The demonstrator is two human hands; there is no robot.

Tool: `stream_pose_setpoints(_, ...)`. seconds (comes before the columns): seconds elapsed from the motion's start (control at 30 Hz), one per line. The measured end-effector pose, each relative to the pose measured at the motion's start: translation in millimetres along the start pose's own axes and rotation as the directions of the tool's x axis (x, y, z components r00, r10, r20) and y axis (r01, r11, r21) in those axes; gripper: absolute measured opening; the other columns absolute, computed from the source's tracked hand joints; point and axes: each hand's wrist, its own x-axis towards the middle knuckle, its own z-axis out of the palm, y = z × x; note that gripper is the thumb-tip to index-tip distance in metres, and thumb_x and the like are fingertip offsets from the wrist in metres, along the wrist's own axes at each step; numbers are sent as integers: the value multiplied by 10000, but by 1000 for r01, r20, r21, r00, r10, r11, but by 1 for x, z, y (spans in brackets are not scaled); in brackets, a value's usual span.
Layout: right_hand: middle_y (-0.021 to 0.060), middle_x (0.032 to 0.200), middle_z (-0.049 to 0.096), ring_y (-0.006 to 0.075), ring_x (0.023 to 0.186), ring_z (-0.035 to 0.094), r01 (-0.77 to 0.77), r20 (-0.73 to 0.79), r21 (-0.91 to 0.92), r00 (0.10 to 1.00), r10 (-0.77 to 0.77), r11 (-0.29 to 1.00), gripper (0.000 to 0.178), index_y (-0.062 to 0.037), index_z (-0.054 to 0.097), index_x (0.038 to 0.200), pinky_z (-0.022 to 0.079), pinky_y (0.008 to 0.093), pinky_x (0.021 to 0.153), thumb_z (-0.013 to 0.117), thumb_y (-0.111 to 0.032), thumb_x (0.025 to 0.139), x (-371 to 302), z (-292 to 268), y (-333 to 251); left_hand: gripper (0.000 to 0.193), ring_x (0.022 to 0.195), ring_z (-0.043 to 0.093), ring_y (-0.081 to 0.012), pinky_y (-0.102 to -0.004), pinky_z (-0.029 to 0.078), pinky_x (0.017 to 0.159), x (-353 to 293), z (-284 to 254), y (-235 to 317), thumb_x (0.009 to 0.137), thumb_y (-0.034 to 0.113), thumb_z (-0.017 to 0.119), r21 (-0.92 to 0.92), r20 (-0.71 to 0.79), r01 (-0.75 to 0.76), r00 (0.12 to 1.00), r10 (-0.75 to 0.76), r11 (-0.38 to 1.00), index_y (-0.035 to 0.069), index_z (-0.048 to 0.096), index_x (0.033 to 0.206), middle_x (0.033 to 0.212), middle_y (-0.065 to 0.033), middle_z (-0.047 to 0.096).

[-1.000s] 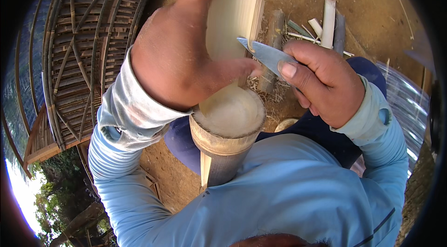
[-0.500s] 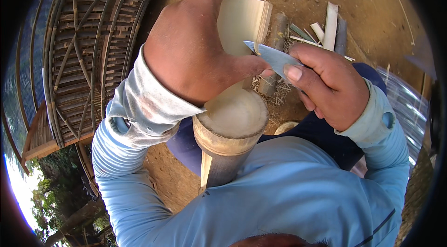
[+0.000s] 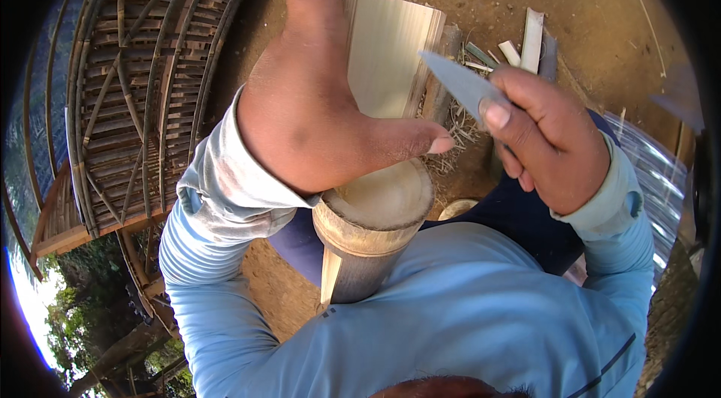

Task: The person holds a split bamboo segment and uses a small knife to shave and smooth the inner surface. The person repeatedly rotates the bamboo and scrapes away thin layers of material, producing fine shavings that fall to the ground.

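At left, a slatted bamboo framework (image 3: 113, 97); below the hands, a cut bamboo section (image 3: 368, 240); beyond its rim, a pale layered slab (image 3: 387, 52), partly hidden by the left hand (image 3: 323, 90); left thumb outstretched, grip on the slab impossible to tell; right hand (image 3: 552, 135) wrapped round a pointed knife (image 3: 460, 84), tip at or near the slab's right edge; likeliest mishap, a nicked left thumb, from a slipping blade or shifting slab.

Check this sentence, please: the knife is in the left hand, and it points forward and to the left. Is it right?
Not quite: the head view shows the knife in the right hand, not the left hand. It does point forward and to the left.
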Motion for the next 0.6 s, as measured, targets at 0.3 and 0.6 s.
stream_pose_setpoints(0.3, 156, 659, 518, 322, 595, 532, 19, 106, -80, 994, -10, 997, 229, -16, 542, 933, 405, 423, 562, 534, -233, 1005, 3, 9, 3, 1194, 1239, 556, -324, -429, 457, 1038, -12, -2, -19, 597, 206, 938, -558, 245, 193, 967, -62, 807, -23, 196, 1504, 1301, -259, 560)
stream_pose_setpoints(0.6, 202, 778, 606, 424, 747, 634, 315, 160, -200, 945, -286, 928, 387, -32, 470, 1131, 483, 469, 633, 712, -143, 850, -6, 20, 27, 1296, 1247, 532, -346, -447, 404, 1068, -87, 51, -81, 545, 465, 960, -810, 560, 587, 779, 281, -12, -65, 250, 1492, 1360, -239, 519)
